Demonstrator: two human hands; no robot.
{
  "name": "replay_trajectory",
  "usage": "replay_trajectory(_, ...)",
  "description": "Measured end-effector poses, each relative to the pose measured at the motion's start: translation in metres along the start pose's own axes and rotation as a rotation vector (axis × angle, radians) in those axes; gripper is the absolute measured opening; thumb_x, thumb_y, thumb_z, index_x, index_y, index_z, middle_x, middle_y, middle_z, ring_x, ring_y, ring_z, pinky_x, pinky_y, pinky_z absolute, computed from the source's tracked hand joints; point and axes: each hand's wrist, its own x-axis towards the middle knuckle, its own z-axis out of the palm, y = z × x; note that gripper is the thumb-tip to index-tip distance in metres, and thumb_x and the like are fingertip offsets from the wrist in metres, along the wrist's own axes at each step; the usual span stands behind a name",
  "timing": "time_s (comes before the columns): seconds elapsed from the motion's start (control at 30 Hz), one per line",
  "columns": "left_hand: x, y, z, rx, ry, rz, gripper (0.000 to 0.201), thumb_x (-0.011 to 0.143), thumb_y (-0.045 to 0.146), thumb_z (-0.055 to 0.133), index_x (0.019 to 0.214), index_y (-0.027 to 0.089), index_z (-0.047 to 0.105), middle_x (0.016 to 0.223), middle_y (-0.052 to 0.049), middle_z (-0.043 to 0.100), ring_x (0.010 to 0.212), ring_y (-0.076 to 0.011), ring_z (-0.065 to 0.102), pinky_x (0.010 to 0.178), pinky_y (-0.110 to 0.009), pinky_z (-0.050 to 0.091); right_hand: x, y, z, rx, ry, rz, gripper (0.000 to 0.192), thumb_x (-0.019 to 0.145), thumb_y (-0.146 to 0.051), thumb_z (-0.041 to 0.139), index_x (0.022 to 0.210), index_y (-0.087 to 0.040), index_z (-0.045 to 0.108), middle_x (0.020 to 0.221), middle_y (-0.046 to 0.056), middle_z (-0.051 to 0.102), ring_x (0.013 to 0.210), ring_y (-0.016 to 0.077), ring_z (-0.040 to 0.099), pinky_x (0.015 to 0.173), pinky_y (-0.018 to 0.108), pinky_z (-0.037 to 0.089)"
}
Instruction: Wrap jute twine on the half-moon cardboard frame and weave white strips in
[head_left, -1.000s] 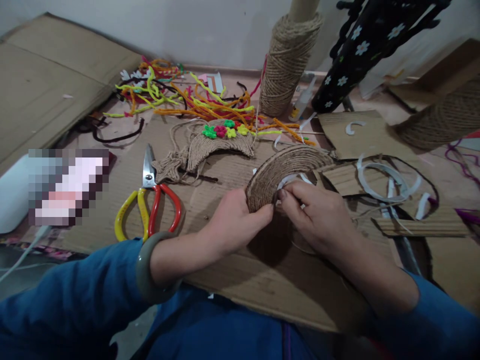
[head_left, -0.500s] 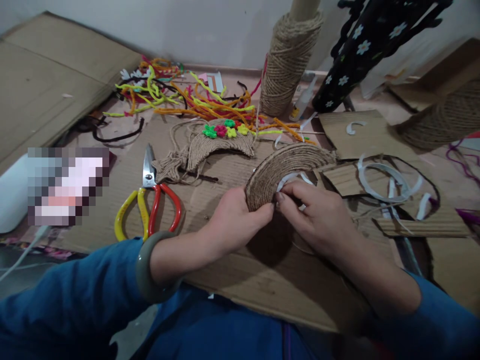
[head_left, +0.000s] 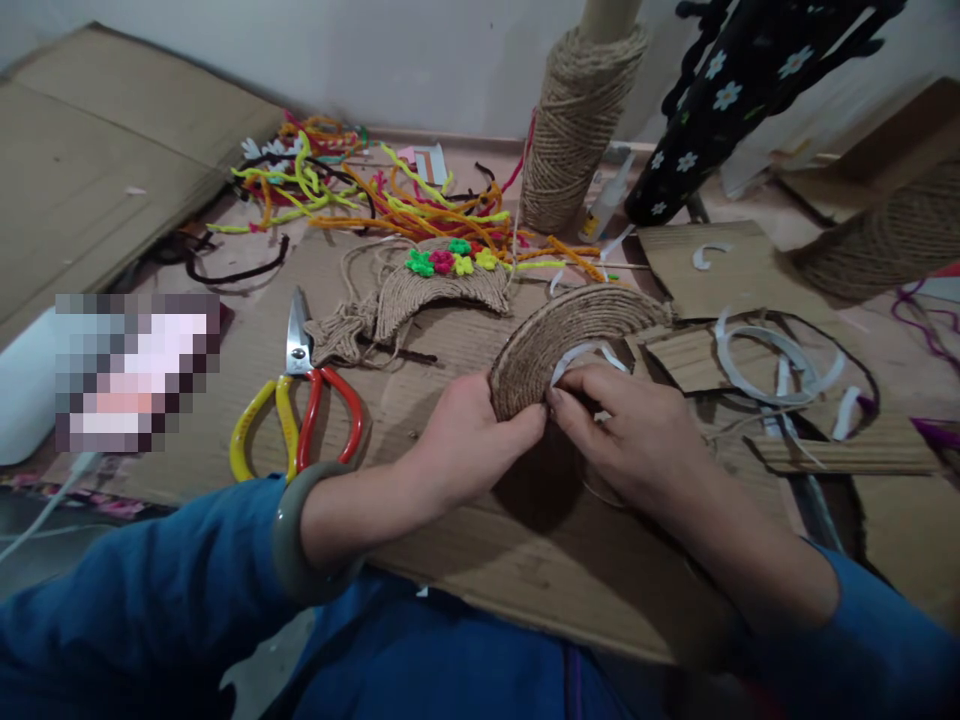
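Little change over the last second: the right hand [head_left: 637, 440] has crept a touch toward 9 o'clock, so its fingertips now sit closer against the left thumb; the arch has tipped up very slightly at its far end.

Left hand [head_left: 465, 450] is closed on the near end of the jute-wrapped arch [head_left: 559, 335], thumb pressed on the wound face, fingers hidden behind. Right hand pinches at the inner edge of the same end, where a white strip [head_left: 581, 355] peels out from the bare inner curve. Whether it grips the strip, loose twine or only the edge, cannot tell; fingertips cover the spot.

The arch stands at the middle of the cardboard sheet [head_left: 480, 560], near end lifted in the hands, far end toward 2 o'clock resting on cardboard scraps [head_left: 682, 355].

Around it: scissors [head_left: 300, 400] at 9 o'clock, lying flat, well apart. A finished jute piece with bright flowers [head_left: 450, 280] at 11 o'clock. Pipe cleaners [head_left: 360, 195] beyond. Twine spool [head_left: 574, 125] at 12 o'clock. White strip offcuts [head_left: 772, 365] at 3 o'clock.

Risks, as judged: if the left thumb eases, the last coils could spring loose and unwind. A hard tug on the strip could tear it short or drag neighbouring turns out of line. Loose offcuts nearby could stick to any exposed tacky surface.
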Motion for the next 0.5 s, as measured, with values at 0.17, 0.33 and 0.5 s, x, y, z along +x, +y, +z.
replay_trajectory(0.17,-0.0006,-0.0038,-0.0005,0.063,0.004,0.023,0.015,0.073,0.018,0.053,0.079,0.012,0.066,0.073,-0.001,0.062,0.072,-0.0155,0.057,0.07,-0.028,0.048,-0.0002,-0.0003,-0.0013,0.001,-0.012,-0.006,0.024,0.087,-0.023,0.046,0.069,-0.018,0.061,0.057,0.002,0.061,0.051,0.0129,0.056,0.05,0.026,0.036)
replay_trajectory(0.33,0.0006,-0.0036,0.0005,0.043,0.012,0.009,0.01,0.072,0.018,0.055,0.076,0.014,0.064,0.071,0.0,0.062,0.074,-0.016,0.058,0.072,-0.028,0.049,-0.0004,0.0024,-0.0018,-0.045,-0.031,-0.006,0.028,0.088,-0.022,0.042,0.066,-0.02,0.058,0.058,0.003,0.061,0.052,0.0138,0.055,0.05,0.026,0.035)
replay_trajectory(0.5,0.0013,0.0043,0.0003,-0.063,0.031,-0.039,0.005,0.071,0.016,0.057,0.067,0.016,0.06,0.068,0.002,0.063,0.067,-0.0127,0.058,0.065,-0.023,0.048,0.0011,0.0009,-0.0034,0.096,-0.082,0.054,0.025,0.088,-0.021,0.042,0.071,-0.019,0.061,0.062,0.003,0.063,0.054,0.0138,0.057,0.053,0.025,0.04)
